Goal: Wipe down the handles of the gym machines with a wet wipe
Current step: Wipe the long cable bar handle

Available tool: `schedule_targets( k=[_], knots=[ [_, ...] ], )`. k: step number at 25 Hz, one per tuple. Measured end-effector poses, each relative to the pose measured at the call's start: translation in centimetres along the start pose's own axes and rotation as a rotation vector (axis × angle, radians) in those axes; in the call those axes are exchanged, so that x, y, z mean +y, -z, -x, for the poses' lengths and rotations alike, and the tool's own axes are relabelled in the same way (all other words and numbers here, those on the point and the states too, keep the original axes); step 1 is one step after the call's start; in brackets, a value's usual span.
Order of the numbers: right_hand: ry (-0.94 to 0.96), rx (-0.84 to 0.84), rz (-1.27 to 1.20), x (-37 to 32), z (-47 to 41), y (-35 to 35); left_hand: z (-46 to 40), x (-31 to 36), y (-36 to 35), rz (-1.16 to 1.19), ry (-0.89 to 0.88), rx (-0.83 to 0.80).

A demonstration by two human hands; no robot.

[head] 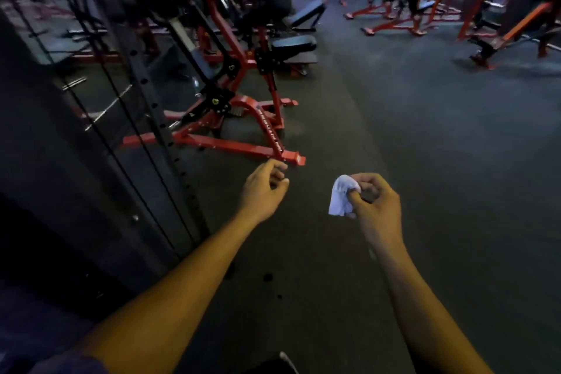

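My right hand [375, 203] pinches a crumpled white wet wipe [341, 196] between thumb and fingers, held out over the dark floor. My left hand [264, 188] hangs beside it with fingers loosely curled and nothing in it. A red-framed gym machine [243, 118] with black pads stands just ahead and to the left; its base foot ends close to my left fingertips. No machine handle is touched by either hand.
A black cable tower [127, 118] with a drilled upright and cables runs along the left. Red benches and racks [403, 3] line the far right. Dark rubber floor [425, 146] spreads ahead and right of the hands.
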State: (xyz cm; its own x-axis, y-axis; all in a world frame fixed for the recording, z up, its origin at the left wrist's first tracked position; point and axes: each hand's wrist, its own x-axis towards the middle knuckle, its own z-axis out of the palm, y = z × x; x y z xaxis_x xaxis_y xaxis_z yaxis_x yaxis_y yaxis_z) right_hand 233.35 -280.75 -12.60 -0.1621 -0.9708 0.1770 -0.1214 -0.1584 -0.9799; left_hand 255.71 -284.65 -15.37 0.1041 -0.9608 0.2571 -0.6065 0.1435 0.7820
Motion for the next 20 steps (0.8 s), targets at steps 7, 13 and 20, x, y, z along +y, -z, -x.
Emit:
schedule_targets(
  k=[7, 13, 20],
  knots=[
    [0.127, -0.26, 0.041, -0.7, -11.5, -1.0, -7.7, -0.2, -1.5, 0.061, 0.207, 0.191],
    [0.058, -0.41, -0.066, 0.7, -20.3, -3.0, -12.3, 1.0, -2.1, 0.023, 0.247, 0.259],
    [0.035, -0.538, -0.145, 1.8, -28.0, -3.9, -17.5, 3.7, -4.5, -0.028, 0.282, 0.371]
  ],
)
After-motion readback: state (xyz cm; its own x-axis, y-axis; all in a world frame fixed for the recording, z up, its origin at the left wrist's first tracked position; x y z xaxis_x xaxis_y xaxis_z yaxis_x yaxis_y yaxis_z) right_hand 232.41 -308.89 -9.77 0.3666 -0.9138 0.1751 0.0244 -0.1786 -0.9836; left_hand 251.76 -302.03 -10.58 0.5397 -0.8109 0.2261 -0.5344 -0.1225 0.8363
